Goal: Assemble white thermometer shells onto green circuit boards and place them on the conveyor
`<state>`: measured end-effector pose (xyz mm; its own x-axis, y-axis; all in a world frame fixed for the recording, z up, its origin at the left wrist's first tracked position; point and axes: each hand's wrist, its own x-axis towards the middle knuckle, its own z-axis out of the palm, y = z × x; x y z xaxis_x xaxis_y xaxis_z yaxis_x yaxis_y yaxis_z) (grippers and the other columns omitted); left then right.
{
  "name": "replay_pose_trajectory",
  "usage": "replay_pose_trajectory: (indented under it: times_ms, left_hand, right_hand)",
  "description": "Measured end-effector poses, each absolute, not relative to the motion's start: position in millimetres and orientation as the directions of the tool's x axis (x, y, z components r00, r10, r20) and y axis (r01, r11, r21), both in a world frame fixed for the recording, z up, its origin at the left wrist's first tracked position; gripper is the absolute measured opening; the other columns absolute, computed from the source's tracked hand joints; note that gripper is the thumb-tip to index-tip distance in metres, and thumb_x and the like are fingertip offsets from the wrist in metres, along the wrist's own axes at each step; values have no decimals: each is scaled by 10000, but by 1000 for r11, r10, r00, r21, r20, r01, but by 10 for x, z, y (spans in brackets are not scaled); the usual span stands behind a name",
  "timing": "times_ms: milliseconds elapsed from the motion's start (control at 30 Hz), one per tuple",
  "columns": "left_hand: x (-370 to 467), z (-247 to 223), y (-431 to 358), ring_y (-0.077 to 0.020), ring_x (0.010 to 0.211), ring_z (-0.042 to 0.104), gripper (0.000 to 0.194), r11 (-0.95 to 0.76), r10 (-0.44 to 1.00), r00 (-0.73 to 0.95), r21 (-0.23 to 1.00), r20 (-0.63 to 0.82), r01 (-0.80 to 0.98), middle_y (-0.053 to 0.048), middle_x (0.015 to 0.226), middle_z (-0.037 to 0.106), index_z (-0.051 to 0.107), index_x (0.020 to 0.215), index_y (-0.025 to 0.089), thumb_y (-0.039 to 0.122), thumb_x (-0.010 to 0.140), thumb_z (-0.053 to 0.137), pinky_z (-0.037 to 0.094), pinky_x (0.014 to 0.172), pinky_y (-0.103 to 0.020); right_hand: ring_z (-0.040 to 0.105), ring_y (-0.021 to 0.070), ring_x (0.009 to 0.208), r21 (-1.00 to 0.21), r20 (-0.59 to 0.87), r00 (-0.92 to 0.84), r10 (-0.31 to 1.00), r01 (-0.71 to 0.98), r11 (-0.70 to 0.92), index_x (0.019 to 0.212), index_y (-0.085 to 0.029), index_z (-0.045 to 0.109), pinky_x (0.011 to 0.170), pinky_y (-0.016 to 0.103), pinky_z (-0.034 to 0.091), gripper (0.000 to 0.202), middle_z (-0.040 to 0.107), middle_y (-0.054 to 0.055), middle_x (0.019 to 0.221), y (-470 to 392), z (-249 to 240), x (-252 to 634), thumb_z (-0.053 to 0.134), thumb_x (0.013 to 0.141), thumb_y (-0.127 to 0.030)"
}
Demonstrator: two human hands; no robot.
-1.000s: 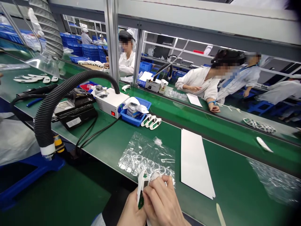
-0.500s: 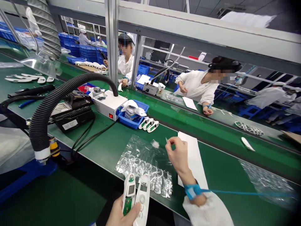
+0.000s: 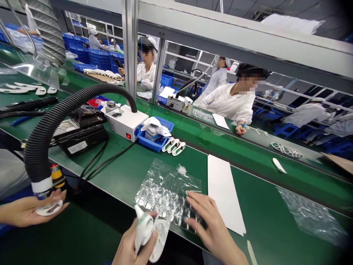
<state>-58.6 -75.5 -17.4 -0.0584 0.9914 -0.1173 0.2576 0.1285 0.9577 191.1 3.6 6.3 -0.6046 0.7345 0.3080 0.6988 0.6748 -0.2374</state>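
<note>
My left hand [image 3: 132,244] grips two white plastic housing halves at the bottom middle. One half [image 3: 143,228] is tilted edge-on and blurred; the other, a flatter shell [image 3: 160,239], shows its hollow inner side. My right hand [image 3: 211,226] is just right of them, fingers spread and holding nothing, over the edge of a clear plastic sheet with pockets [image 3: 158,189]. Whether its fingertips touch the sheet I cannot tell. A small whitish clump [image 3: 181,169] lies at the sheet's far edge.
A white card [image 3: 223,191] and another clear sheet [image 3: 309,215] lie rightward. A blue bin [image 3: 149,142], white box [image 3: 127,123] and three housings with green boards [image 3: 173,146] stand farther back. Leftward, another person's hand [image 3: 22,211] holds a white part under a black hose [image 3: 35,154].
My right hand has opened from a pinch on a small clear piece and moved down toward the housing halves. My left hand has tilted them. Another person's hand has appeared at the hose.
</note>
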Motion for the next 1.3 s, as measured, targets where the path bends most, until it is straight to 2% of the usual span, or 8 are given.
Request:
replay_pose_trajectory:
  times_ms: [67,133,267,467,733,933,1100,1300]
  left_hand:
    - [-684,-164,-624,-325,1313,449,334,-186,980,153,864,128,467,-88,1351,581,615,1204,235,343,893,559,345,1108,-480]
    - [-771,-175,-501,-302,1429,226,434,-410,902,365,717,228,564,-62,1477,447,481,1353,269,205,924,493,210,1143,-564]
    - [-889,-228,-403,-265,1423,223,662,-545,824,526,546,210,636,-69,1530,345,203,1494,273,53,903,405,296,1112,-527]
    - [-966,-294,-462,-231,1355,394,621,-558,826,496,518,268,648,-27,1471,450,270,1476,302,67,912,384,372,1092,-420]
    - [-993,-371,-500,-224,1344,411,606,-578,815,494,489,302,654,-23,1437,499,278,1469,306,132,920,465,376,1091,-389]
    - [-995,-377,-565,-234,1345,406,567,-534,843,454,558,290,635,-21,1450,479,318,1456,315,166,930,468,408,1076,-376]
    - [-1049,-433,-653,-256,1355,390,584,-483,863,455,621,219,617,-42,1460,463,253,1477,332,197,946,454,431,1059,-429]
    - [-1093,-469,-726,-273,1331,426,572,-423,882,438,701,174,574,-6,1467,452,324,1442,386,230,923,508,444,1050,-427]
  right_hand:
    - [458,295,1303,-118,266,-681,682,679,724,1445,-167,375,1000,462,477,534,451,118,1454,-189,-16,1901,523,949,-295]
    - [435,277,1326,-47,253,-715,652,664,746,1468,-149,335,1038,445,464,533,426,102,1467,-324,-121,1878,471,956,-205]
    - [433,257,1327,-36,317,-708,631,656,754,1446,-122,370,1045,446,469,522,469,96,1432,-401,-294,1836,404,929,-64]
    - [470,243,1296,-81,456,-657,601,642,763,1432,-138,394,1030,447,483,558,552,105,1356,-431,-370,1821,391,890,-4]
    - [498,263,1272,-36,537,-645,544,627,778,1331,-84,510,912,434,556,496,605,126,1291,-501,-486,1829,302,886,-17]
    - [594,262,1169,-60,618,-588,522,626,777,1360,-114,494,852,418,585,427,681,127,1174,-528,-479,1778,300,979,-127]
    - [629,263,1115,-60,635,-582,508,619,783,1356,-131,505,825,381,595,436,701,122,1128,-562,-537,1794,269,1027,-291]
    - [629,245,1120,22,580,-653,486,609,793,1195,-134,622,857,341,587,290,696,89,1145,-621,-666,1855,434,978,-179]
